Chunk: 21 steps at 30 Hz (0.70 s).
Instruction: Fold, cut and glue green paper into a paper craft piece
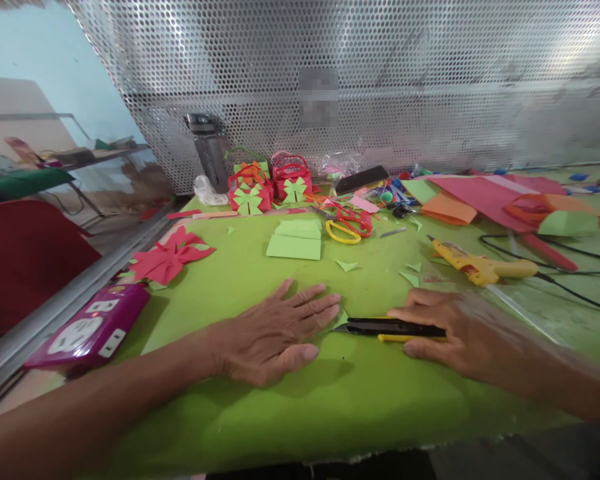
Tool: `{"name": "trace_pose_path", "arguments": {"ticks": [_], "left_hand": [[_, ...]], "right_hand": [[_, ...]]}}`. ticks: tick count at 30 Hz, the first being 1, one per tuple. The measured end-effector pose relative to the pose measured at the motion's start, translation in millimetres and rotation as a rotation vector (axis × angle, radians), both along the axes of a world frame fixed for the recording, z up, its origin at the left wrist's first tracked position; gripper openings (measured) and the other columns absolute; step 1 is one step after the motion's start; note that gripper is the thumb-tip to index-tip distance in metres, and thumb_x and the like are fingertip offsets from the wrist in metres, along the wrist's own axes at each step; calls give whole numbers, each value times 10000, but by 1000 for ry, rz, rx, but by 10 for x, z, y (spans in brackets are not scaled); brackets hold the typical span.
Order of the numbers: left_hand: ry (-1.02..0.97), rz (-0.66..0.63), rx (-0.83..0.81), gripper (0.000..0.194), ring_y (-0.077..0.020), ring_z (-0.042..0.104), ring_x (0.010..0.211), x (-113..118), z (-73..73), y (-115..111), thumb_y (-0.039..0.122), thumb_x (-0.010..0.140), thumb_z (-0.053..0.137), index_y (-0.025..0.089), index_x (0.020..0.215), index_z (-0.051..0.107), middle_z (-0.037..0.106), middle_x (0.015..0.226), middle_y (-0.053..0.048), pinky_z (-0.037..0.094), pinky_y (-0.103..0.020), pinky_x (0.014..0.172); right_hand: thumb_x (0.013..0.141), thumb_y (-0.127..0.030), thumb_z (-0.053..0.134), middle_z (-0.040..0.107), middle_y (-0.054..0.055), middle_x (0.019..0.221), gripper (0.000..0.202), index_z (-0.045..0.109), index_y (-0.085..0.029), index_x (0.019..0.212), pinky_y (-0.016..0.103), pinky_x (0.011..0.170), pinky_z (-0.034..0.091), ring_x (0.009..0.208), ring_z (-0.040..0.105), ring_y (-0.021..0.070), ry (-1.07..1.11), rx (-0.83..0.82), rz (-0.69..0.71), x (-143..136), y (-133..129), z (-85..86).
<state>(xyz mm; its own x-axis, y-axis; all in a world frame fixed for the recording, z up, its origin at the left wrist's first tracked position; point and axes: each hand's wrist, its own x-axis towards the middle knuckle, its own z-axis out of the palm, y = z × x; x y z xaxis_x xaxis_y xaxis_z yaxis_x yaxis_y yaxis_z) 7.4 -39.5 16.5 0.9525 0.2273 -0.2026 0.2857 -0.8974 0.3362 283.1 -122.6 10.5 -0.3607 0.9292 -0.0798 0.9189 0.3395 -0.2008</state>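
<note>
The cutter (373, 326), at the front of the green table (300, 413), is grasped by the right hand (455, 330); its tip points toward the flat, spread left hand (277, 330), whose fingers are best kept clear.

Head view — looks forward and down across green tabletop (380, 400), close — faces perforated metal panel (240, 73).

From my end I see a perforated metal panel (260, 73) beyond the right grip (460, 337), with a light-blue wall (35, 40) and red chair (25, 260) well left of it.
</note>
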Motion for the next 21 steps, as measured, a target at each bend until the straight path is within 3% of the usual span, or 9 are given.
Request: {"name": "trace_pose_path", "arguments": {"ticks": [7,21], "left_hand": [[-16,8,-3,565,-234,-48,1373,-7,-23,7,417,932,212,229,1433,29,0,1505,10,-104,-491,1083],[2,15,20,566,-226,-41,1375,-6,-24,3,430,930,207,242,1432,25,-3,1505,23,-98,-501,1086]], "right_hand": [[807,-318,558,630,73,874,332,632,-222,1116,337,663,484,768,611,213,-21,48,-42,-62,-63,-30],[785,-333,582,631,96,949,341,642,-224,1103,369,709,489,811,615,231,-9,77,-70,-71,-76,-91]]}}
